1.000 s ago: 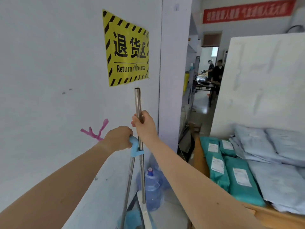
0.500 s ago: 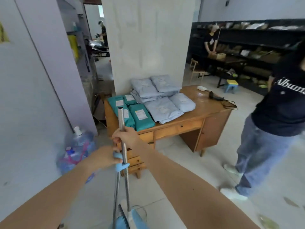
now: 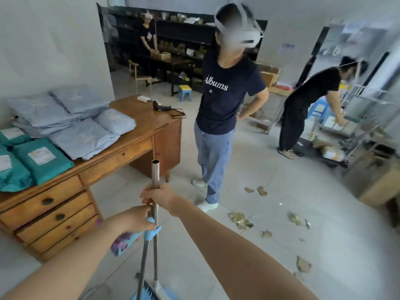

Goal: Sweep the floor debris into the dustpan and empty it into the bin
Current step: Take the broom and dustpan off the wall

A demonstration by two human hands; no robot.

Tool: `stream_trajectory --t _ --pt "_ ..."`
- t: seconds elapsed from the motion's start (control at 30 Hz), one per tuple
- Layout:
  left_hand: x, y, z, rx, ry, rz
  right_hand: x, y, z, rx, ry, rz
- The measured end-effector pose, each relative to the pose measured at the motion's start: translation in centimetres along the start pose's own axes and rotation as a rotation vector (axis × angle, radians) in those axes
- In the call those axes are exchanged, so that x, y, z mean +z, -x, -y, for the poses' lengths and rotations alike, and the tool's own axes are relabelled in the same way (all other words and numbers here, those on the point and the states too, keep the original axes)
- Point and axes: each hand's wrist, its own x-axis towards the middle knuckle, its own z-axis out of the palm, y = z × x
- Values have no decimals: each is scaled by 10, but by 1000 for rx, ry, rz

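Bottom edge chops off the broom head (image 3: pixel 149 292) and the blue dustpan (image 3: pixel 171 296), so I can't tell which one the taller pole (image 3: pixel 155 172) runs into and which the shorter pole (image 3: pixel 144 260).

Left hand (image 3: pixel 134 220) sits curled over the blue grip (image 3: pixel 151 231) with its back to the camera, fingers out of sight. Right hand (image 3: pixel 159 197) wraps the taller pole and its fingertips vanish round the far side.

Purple patterned thing (image 3: pixel 122 244) under the left wrist is too smeared to name. Floor debris (image 3: pixel 240 219) is just brownish blobs. Parcel labels (image 3: pixel 41 155) are unreadable, and the teal parcels (image 3: pixel 43 167) get clipped by the left edge. Shelving (image 3: pixel 363 118) at far right is pure blur.
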Motion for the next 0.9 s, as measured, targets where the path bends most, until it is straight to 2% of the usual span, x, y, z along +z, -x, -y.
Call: stream_trajectory --t 0.1,0.17,0.27,0.33,0.5,0.67,0.73,0.9 --pt "17 -16 -59 77 2 38 -62 37 -26 84 270 -165" --pt "29 -24 -100 130 -7 70 -103 65 -43 188 365 -229" --pt "49 -34 -160 245 35 123 -158 109 -70 389 258 -172" --pt "64 -40 -200 334 66 157 -191 136 -90 444 190 -166" --pt "98 -56 -294 530 -61 253 -252 195 -137 483 35 -411" --pt "122 -74 -369 610 -177 419 -299 241 -181 520 -92 -691" --pt "128 -78 -392 628 -163 480 -310 258 -200 586 -142 -745" --pt "143 -89 -430 683 -183 505 -311 270 -231 680 -122 -786"
